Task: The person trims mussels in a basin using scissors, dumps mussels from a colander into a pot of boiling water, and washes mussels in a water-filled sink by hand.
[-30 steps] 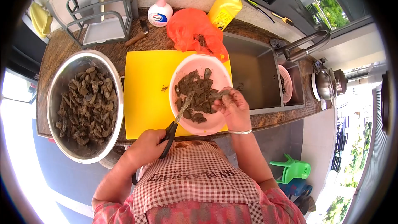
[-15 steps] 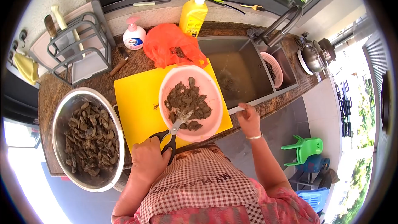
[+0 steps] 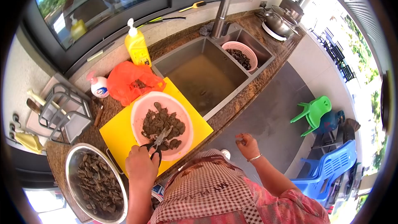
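Note:
My left hand (image 3: 141,166) is wrapped round the black handles of a pair of scissors (image 3: 158,142). Their metal blades point into a pink basin (image 3: 136,118), over a heap of dark, muddy, snail-like shellfish (image 3: 166,120). Under the basin lies a yellow cutting board (image 3: 114,130). My right hand (image 3: 248,147) hangs above the floor, off the counter's front edge, with its fingers curled; whatever they may hold is too small to make out. Left of the board, a steel bowl (image 3: 69,161) is full of similar dark shellfish.
A sink (image 3: 203,72) holds murky water; its smaller bowl has a pink strainer (image 3: 253,56) with dark pieces. Behind the board are a red plastic bag (image 3: 124,81), a soap bottle (image 3: 99,87) and a yellow bottle (image 3: 137,47). Green (image 3: 315,110) and blue (image 3: 327,170) chairs stand right.
My view has turned to the right, so the counter appears slanted and shifted left. My right hand has come away from the sink's edge. The scissors remain in my left hand over the basin.

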Motion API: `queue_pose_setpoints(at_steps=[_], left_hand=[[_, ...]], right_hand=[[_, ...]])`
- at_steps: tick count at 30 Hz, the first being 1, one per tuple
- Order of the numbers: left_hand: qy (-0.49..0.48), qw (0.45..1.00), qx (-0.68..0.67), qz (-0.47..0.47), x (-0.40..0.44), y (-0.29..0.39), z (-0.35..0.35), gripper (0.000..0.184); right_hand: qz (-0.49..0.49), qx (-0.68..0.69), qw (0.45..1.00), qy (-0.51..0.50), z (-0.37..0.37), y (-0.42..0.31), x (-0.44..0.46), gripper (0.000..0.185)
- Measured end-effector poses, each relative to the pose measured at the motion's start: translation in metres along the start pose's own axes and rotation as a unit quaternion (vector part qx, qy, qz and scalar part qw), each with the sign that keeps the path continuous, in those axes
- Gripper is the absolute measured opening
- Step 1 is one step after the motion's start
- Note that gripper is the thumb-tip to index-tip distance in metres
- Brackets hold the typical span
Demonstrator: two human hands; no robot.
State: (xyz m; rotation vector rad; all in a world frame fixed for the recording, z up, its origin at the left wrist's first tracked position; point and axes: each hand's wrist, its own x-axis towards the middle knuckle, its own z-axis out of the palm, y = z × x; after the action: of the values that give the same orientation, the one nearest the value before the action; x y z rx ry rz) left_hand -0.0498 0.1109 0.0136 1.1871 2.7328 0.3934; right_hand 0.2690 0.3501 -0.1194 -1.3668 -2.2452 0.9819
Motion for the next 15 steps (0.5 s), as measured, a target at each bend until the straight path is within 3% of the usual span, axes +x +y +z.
queue_pose_setpoints(at_steps=[3,4,9,15], left_hand=[[0.164,0.981,-0.011,0.101,-0.004,0.026,0.000,0.026],[0.171,0.978,-0.039,0.111,-0.006,0.043,-0.002,0.021],[0.027,0.952,-0.253,0.171,0.000,0.132,0.060,0.013],[0.121,0.958,-0.098,0.241,0.059,0.212,0.187,0.035]], right_hand=[[0.006,0.021,1.000,0.002,-0.007,0.028,0.004,0.024],[0.009,0.046,0.999,0.003,-0.012,0.041,0.003,0.024],[0.052,0.065,0.997,0.000,-0.054,0.121,0.002,0.023],[0.101,0.076,0.991,0.050,-0.115,0.220,-0.001,0.023]])
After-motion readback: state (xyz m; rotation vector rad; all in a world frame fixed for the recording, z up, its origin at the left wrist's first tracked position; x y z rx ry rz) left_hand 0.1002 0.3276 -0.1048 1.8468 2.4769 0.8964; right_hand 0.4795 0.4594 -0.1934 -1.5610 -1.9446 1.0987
